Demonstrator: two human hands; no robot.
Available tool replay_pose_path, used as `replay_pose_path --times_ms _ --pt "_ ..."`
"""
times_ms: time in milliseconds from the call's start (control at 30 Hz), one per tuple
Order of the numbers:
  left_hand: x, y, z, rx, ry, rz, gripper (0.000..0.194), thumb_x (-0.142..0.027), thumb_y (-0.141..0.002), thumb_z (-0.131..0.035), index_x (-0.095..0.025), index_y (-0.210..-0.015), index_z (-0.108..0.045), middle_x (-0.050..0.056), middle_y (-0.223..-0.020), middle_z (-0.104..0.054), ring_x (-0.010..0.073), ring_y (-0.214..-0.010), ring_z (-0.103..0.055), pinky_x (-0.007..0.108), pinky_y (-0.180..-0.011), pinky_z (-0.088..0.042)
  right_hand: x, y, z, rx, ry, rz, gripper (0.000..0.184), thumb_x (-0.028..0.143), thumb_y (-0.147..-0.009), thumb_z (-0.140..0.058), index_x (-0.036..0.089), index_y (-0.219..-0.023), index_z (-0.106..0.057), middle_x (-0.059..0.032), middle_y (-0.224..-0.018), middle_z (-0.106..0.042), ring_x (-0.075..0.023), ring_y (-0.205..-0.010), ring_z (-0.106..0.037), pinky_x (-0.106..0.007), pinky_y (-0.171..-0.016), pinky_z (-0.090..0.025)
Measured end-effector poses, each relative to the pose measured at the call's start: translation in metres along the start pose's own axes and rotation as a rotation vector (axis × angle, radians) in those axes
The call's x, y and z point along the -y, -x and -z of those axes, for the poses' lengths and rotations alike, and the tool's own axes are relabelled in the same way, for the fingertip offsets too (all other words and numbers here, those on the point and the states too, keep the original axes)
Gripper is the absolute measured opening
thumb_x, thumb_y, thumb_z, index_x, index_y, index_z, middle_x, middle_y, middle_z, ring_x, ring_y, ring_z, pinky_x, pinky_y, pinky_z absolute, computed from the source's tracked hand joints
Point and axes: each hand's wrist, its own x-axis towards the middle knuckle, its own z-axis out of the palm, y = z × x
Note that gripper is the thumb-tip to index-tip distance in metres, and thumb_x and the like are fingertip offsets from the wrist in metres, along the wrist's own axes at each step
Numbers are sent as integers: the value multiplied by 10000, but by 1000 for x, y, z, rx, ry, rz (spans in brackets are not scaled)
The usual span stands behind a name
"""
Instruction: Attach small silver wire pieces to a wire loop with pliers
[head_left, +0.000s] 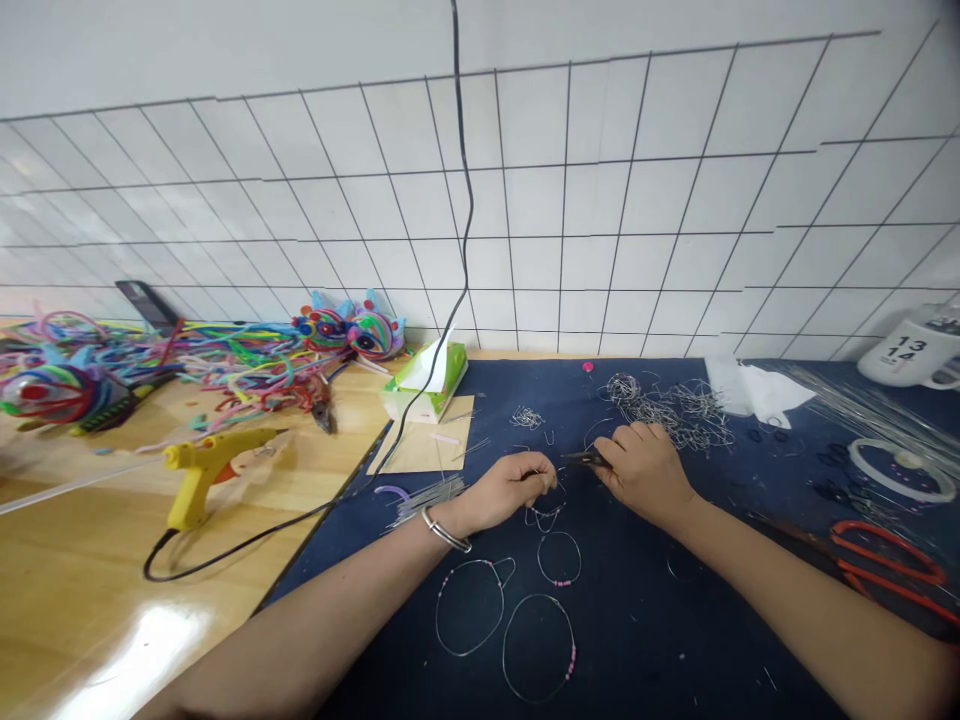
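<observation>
My left hand [517,485], with a silver bangle [446,530] on its wrist, pinches a thin wire piece [550,515] whose bent lower part hangs below the fingers. My right hand [649,472] is wrapped round small dark pliers [583,457], their narrow jaws pointing left towards the left fingertips. Whether the jaws touch the wire is too small to tell. Nearer me on the dark blue mat [630,640] lie a small wire ring [562,583] with pink beads, a larger beaded ring [572,662] and a ring with a side loop [450,575].
Tangled wire pieces [675,412] lie behind my hands. At right are orange-handled scissors [892,560], a white mug [904,352] and long straight wires [870,410]. To the left are a tissue box [431,400], a yellow glue gun [196,480] with its black cord, and colourful pipe cleaners [217,350].
</observation>
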Motion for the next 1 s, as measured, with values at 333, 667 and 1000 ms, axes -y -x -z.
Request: replay_pose_path --times_ms 333,667,1000 --pt "2 -1 1 28 19 7 161 -243 -816 -430 -142 -810 -555 -23 -630 -472 72 -533 -410 197 -530 -340 1 2 0 -13 26 139 208 307 -805 -469 176 -875 -614 -54 -676 -462 -185 -716 -337 -323 -675 -210" --pt "-1 0 -2 -13 44 1 147 -242 -818 -435 -140 -791 -537 -30 -611 -451 73 -535 -393 200 -541 -330 2 3 1 -27 71 176 245 310 -829 -434 162 -915 -609 -56 -666 -460 -180 -700 -336 -330 -654 -205" --pt "2 3 -9 -89 66 -17 159 -262 -837 -425 -142 -789 -517 -30 -603 -459 77 -551 -413 201 -564 -335 4 2 5 -43 147 165 252 315 -844 -425 161 -932 -603 -49 -650 -453 -172 -681 -334 -332 -632 -200"
